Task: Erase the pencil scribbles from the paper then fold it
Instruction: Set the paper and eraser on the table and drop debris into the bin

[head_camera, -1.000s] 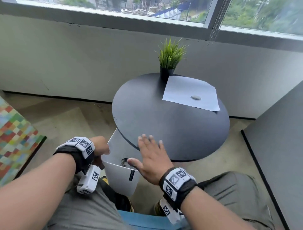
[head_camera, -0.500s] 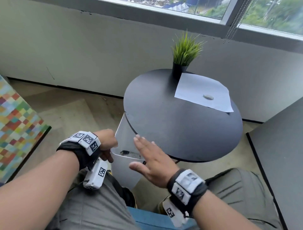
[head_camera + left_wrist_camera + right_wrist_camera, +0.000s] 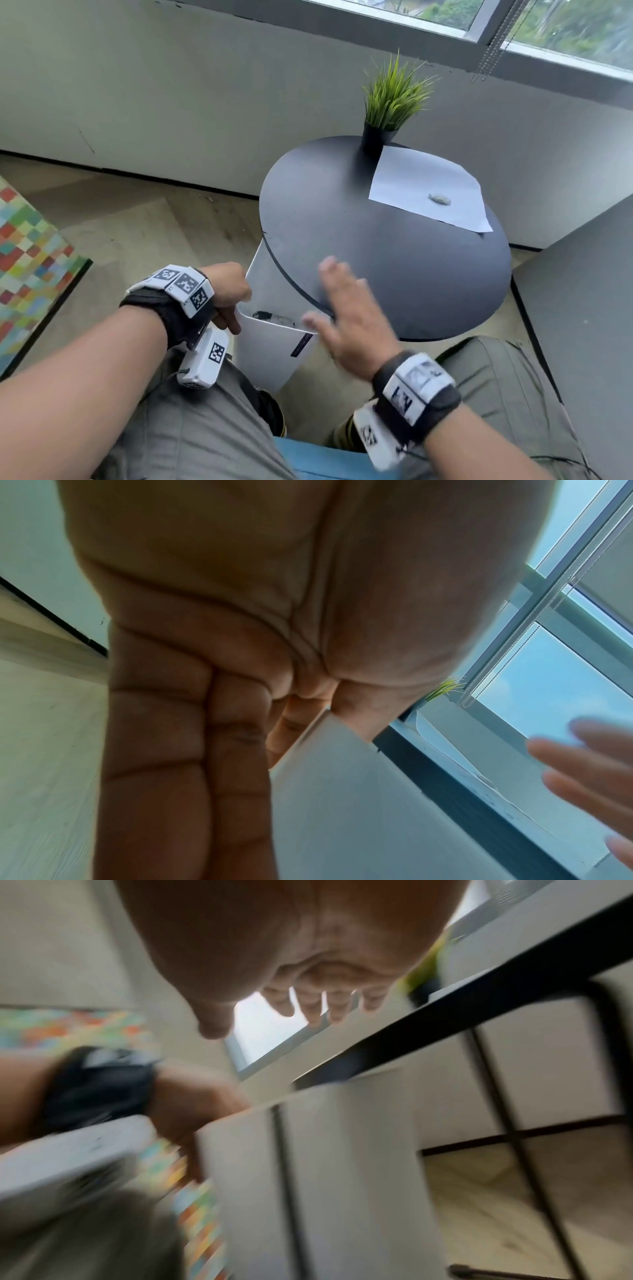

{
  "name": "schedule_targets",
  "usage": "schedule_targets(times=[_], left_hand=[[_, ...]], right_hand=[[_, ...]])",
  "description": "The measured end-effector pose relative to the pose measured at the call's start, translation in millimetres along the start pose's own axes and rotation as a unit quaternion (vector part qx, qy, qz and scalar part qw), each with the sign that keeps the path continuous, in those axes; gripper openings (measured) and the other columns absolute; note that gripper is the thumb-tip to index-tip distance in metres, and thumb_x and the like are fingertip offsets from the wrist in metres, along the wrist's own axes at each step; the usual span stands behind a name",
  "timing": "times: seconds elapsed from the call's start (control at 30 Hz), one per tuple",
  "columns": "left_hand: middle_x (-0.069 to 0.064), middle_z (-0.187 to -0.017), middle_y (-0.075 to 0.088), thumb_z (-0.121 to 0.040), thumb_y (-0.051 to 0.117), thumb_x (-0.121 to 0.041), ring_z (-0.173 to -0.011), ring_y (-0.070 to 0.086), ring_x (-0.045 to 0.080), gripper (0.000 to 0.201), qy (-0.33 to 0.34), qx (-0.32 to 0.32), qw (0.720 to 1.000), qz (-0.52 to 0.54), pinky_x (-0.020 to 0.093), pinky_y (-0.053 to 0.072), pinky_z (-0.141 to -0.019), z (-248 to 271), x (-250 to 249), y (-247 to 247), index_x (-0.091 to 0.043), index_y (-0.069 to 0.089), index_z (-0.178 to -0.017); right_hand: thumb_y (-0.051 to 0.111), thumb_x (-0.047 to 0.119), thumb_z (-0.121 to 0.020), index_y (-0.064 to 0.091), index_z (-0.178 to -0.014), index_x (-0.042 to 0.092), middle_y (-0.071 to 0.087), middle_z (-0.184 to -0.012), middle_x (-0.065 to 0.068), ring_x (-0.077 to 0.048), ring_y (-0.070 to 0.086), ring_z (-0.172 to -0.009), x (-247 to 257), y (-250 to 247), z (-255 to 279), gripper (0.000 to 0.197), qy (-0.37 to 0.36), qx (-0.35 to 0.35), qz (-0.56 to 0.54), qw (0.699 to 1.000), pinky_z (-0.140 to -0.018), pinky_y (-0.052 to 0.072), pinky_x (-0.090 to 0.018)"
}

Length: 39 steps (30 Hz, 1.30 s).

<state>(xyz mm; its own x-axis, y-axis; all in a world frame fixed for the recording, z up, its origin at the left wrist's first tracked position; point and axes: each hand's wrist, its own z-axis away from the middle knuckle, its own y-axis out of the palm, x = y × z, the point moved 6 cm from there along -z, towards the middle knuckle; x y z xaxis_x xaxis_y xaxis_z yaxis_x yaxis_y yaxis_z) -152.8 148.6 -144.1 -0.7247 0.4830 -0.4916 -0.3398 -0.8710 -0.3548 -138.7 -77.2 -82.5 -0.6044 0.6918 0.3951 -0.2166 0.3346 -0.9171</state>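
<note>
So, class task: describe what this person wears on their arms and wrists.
Both forearms are bare, no sleeves. The left hand and right hand each follow a black wrist strap carrying white blocks printed with black square-patterned markers. A white camera box hangs under each wrist.

The round table top (image 3: 394, 274) is looking dark, smooth and matt, with thin black metal legs (image 3: 507, 1096) under it. At its two o'clock edge a sheet of paper (image 3: 421, 181) is lying flat, white and smooth. The bin (image 3: 274, 349) at seven o'clock is looking like smooth white plastic. The floor (image 3: 137, 233) is showing pale wood grain. The trousers (image 3: 191, 428) are looking like soft grey cloth.
</note>
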Motion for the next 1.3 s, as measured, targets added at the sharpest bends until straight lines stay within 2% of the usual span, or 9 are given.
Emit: schedule_targets(times=[0.13,0.2,0.37,0.43,0.57,0.7,0.8,0.97,1.3], left_hand=[[0.032,-0.093,0.073,-0.094,0.039,-0.003,-0.074,0.076,0.04,0.033,0.004,0.009,1.0,-0.001,0.035,0.059,-0.054,0.3,2.6,-2.9,0.009,0.053,-0.121],[0.032,-0.094,0.073,-0.094,0.039,-0.003,-0.074,0.077,0.039,0.033,0.005,0.013,1.0,-0.004,0.035,0.059,-0.055,0.7,2.3,-4.5,0.008,0.054,-0.12],[0.03,-0.092,0.074,-0.093,0.04,-0.003,-0.073,0.077,0.038,0.029,0.01,0.02,1.0,-0.015,0.038,0.061,-0.061,-0.9,3.0,-11.3,0.006,0.059,-0.114],[0.031,-0.091,0.074,-0.094,0.041,-0.002,-0.073,0.077,0.038,0.028,0.011,0.017,1.0,-0.01,0.036,0.061,-0.058,-1.2,5.1,-14.7,0.006,0.06,-0.113],[0.031,-0.095,0.074,-0.094,0.041,-0.002,-0.074,0.077,0.038,0.029,0.01,0.019,1.0,-0.012,0.037,0.061,-0.061,-4.2,7.8,-17.0,0.006,0.059,-0.115],[0.029,-0.097,0.074,-0.095,0.041,-0.006,-0.075,0.077,0.038,0.031,0.008,0.028,0.999,-0.026,0.037,0.062,-0.061,-8.2,4.5,-18.4,0.005,0.055,-0.12],[0.03,-0.098,0.073,-0.096,0.04,-0.003,-0.074,0.077,0.038,0.029,0.014,0.027,0.999,-0.022,0.035,0.061,-0.057,-6.1,4.2,-21.1,0.005,0.059,-0.116],[0.028,-0.095,0.074,-0.097,0.039,-0.002,-0.074,0.077,0.037,0.03,0.015,0.025,0.999,-0.015,0.033,0.059,-0.053,-3.6,7.9,-24.0,0.003,0.059,-0.118],[0.026,-0.099,0.075,-0.097,0.039,-0.006,-0.077,0.077,0.035,0.032,-0.005,0.046,0.999,-0.015,0.035,0.061,-0.061,-7.0,6.1,-19.9,-0.001,0.056,-0.123]], right_hand=[[0.02,0.069,-0.093,0.009,-0.155,0.021,-0.003,-0.164,0.001,-0.023,-0.007,-0.149,-82.0,-22.3,-20.5,0.08,0.336,0.037,0.056,0.94,-0.117,0.002,-0.057],[0.013,0.072,-0.091,0.007,-0.156,0.022,-0.009,-0.163,0.0,-0.026,-0.012,-0.149,-58.5,-6.3,-32.9,0.082,0.299,0.075,0.076,0.948,-0.117,-0.002,-0.059],[0.012,0.076,-0.087,0.004,-0.156,0.023,-0.005,-0.163,0.004,-0.011,-0.013,-0.148,67.4,38.5,-6.4,0.087,-0.07,0.172,0.028,0.982,-0.12,-0.002,-0.049],[0.025,0.072,-0.089,0.007,-0.156,0.026,0.0,-0.162,0.011,-0.004,-0.006,-0.148,41.1,17.2,-14.3,0.083,-0.032,0.099,-0.051,0.993,-0.121,0.0,-0.041],[0.026,0.067,-0.093,0.008,-0.155,0.023,-0.003,-0.164,0.001,-0.02,-0.006,-0.149,-59.1,-10.5,-37.0,0.078,0.281,0.047,0.034,0.958,-0.119,0.002,-0.053],[0.008,0.076,-0.086,0.007,-0.155,0.024,-0.01,-0.163,0.001,-0.024,-0.015,-0.148,14.5,27.6,-34.2,0.086,0.069,0.138,0.094,0.984,-0.117,-0.005,-0.058],[0.019,0.075,-0.086,0.029,-0.152,0.027,0.02,-0.161,0.008,-0.01,0.01,-0.149,52.4,15.9,-20.2,0.081,-0.099,0.179,-0.03,0.978,-0.122,0.007,-0.039],[0.047,0.048,-0.097,0.023,-0.154,0.019,0.026,-0.159,0.003,-0.008,0.022,-0.145,-55.8,-76.2,-77.8,0.068,0.087,0.098,0.018,0.991,-0.116,0.01,-0.019],[0.033,0.069,-0.091,0.012,-0.155,0.013,0.003,-0.164,-0.005,-0.02,0.002,-0.15,-115.4,-52.3,-147.9,0.087,0.123,0.222,0.181,0.95,-0.121,0.006,-0.036]])
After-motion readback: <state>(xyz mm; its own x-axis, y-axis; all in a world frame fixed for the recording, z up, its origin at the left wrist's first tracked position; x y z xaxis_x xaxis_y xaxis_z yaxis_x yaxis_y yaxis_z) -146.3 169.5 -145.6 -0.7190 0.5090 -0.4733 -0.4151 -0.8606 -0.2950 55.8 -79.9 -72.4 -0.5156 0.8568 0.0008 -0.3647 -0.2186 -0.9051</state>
